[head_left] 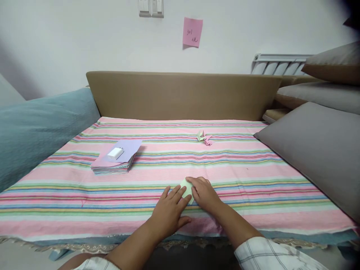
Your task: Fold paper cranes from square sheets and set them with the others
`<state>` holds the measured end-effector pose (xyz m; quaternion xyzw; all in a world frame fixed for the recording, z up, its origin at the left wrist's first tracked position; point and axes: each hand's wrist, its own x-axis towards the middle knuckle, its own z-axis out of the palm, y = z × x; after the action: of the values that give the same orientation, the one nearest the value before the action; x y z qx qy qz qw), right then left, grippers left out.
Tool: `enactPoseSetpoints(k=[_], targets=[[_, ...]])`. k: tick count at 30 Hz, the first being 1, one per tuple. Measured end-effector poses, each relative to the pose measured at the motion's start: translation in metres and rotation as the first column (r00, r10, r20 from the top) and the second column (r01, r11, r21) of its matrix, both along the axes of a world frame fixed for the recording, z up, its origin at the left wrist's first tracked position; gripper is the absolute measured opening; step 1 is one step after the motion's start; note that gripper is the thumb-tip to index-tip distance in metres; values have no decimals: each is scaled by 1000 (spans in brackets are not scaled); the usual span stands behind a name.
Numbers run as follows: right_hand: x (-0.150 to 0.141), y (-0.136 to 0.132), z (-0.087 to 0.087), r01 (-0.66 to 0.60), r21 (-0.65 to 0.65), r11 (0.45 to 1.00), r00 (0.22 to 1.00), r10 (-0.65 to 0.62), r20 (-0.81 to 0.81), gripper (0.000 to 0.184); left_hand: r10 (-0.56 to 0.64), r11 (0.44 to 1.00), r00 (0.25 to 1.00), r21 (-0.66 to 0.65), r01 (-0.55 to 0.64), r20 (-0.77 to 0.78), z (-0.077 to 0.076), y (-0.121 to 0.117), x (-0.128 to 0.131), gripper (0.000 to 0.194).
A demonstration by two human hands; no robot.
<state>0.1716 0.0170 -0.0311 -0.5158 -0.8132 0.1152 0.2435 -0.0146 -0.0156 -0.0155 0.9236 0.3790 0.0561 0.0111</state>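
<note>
A small folded piece of pale green paper (pixel 186 188) lies on the striped cloth near the front. My left hand (pixel 170 210) rests flat with its fingers spread, and some fingertips press on the paper's left side. From the right, my right hand (pixel 205 194) curls its fingers at the paper's edge, thumb against it. Part of the paper is hidden under the fingers. Farther back sit two small folded paper figures, a pale green one (pixel 200 135) and a pink one (pixel 207 140), close together.
A stack of coloured paper sheets (pixel 111 168) stands at the left, with a white charger plug (pixel 115 153) on top. Grey cushions (pixel 315 150) are piled on the right. A blue-covered armrest (pixel 47 129) borders the left, and a tan backrest (pixel 182 95) the rear.
</note>
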Motion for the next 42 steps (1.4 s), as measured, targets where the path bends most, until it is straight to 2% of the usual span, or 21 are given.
enactPoseSetpoints(k=[10,16,21,33,42], targets=[[-7,3,5,37,-70,997,997,-32,76,52,3,1000,1000,-5,-3,5,-2,1,1,70],[-10,4,7,57,-67,996,993,-49,107,42,72,997,996,13,-73,54,-2,-2,-5,66],[-13,4,6,68,-14,998,992,-66,109,32,140,989,988,32,-142,61,1,-4,-12,57],[-23,3,1,104,144,984,955,-139,260,24,143,989,987,35,-146,67,3,-5,-14,55],[-24,-2,5,9,80,997,944,-35,329,23,160,986,985,24,-162,69,4,-6,-14,52]])
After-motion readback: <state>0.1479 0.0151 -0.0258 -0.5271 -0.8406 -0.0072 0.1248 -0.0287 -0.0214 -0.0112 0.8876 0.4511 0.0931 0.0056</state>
